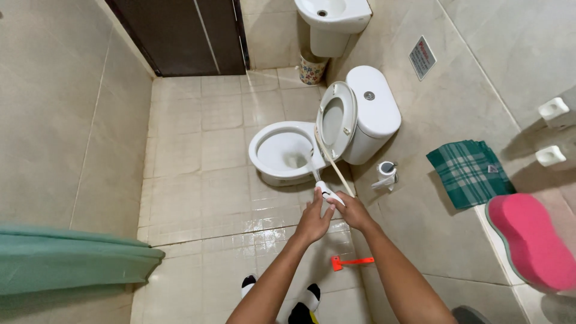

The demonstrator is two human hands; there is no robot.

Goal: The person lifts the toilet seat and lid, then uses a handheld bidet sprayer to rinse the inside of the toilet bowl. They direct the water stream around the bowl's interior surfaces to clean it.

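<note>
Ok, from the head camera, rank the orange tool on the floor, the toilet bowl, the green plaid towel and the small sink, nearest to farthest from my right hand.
Measured from the right hand:
1. Orange tool, on the floor tiles just below the hand.
2. Toilet bowl, ahead and to the left.
3. Green plaid towel, hanging on the wall to the right.
4. Small sink, far end, beyond the toilet tank.

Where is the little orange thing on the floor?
In the head view, the orange tool lies on the wet floor tiles low and right of centre, just below the right hand and beside the person's feet.
</note>
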